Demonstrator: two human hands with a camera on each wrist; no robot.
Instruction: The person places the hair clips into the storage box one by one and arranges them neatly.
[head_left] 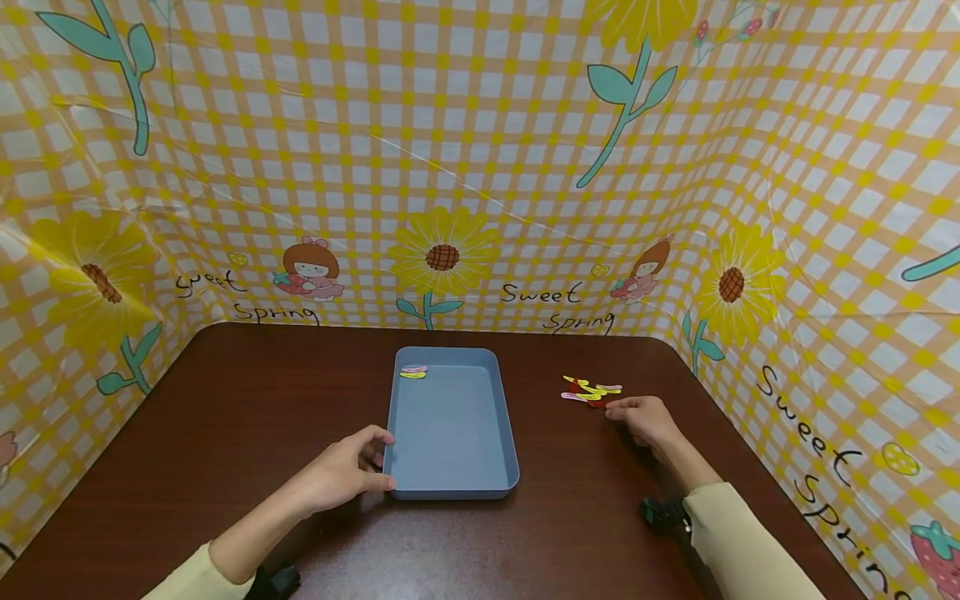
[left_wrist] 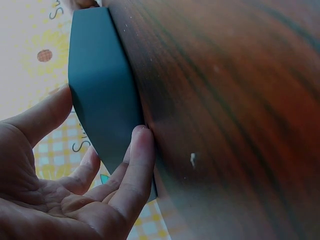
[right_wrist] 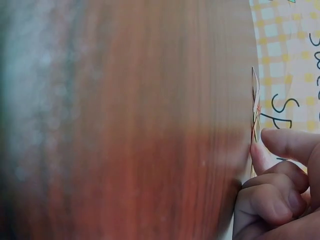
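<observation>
1. Head view: my right hand [head_left: 643, 419] is at the near right edge of a loose pile of hair clips [head_left: 588, 397] on the table [head_left: 300, 367], so the pile lies left and far of my fingertips.
2. The closest piece is a red clip [head_left: 597, 405], its long axis running roughly left to right, at my right fingertips; my left hand [head_left: 341, 471] is well apart from it, across the tray [head_left: 450, 433].
3. The tray's long axis runs near to far, left of the pile. In its far left corner a pink clip [head_left: 414, 368] and a yellow clip [head_left: 412, 376] lie side by side.
4. My hands are well apart. The left touches the tray's left side close to the near corner, fingers spread. The right has thumb and index finger at the pile; I cannot tell whether they hold the red clip.
5. The left wrist view shows my fingers against the tray's outer wall, low toward the table, which the head view hides; the right wrist view shows the clips only edge-on.
</observation>
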